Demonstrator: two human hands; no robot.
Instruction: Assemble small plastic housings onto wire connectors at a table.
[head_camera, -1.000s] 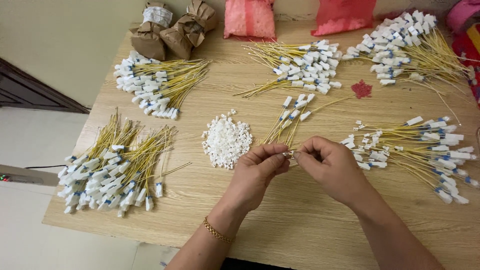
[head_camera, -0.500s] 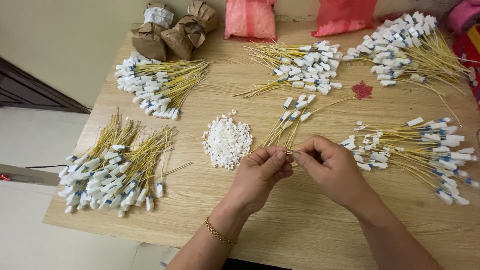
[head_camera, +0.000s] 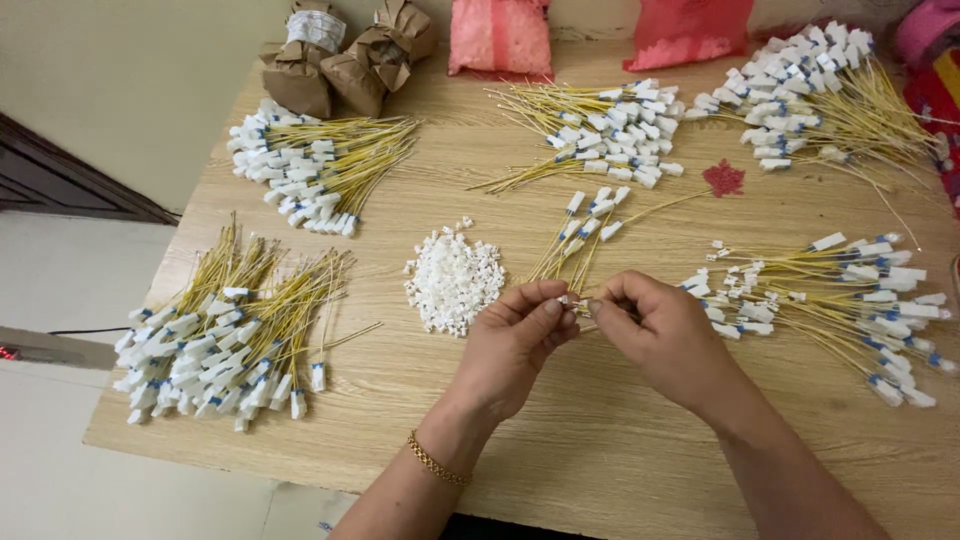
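Across our wooden table (head_camera: 600, 440) lie several heaps of yellow wires with white connectors (head_camera: 210, 340), two brown paper bundles (head_camera: 345, 60) and pink bags (head_camera: 500, 35) at the far edge, and a pile of small white plastic housings (head_camera: 453, 280) near the middle. Our left hand (head_camera: 515, 345) and right hand (head_camera: 665, 335) meet just in front of that pile, fingertips pinched shut together on one small white connector (head_camera: 570, 299), whose yellow wire (head_camera: 575, 245) runs away from us.

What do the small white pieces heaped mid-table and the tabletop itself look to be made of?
White pieces: probably moulded plastic, judging by their uniform, opaque, blocky shapes. Tabletop: wood or wood-look laminate, light grain lines, smooth matte finish; which of the two cannot be told.
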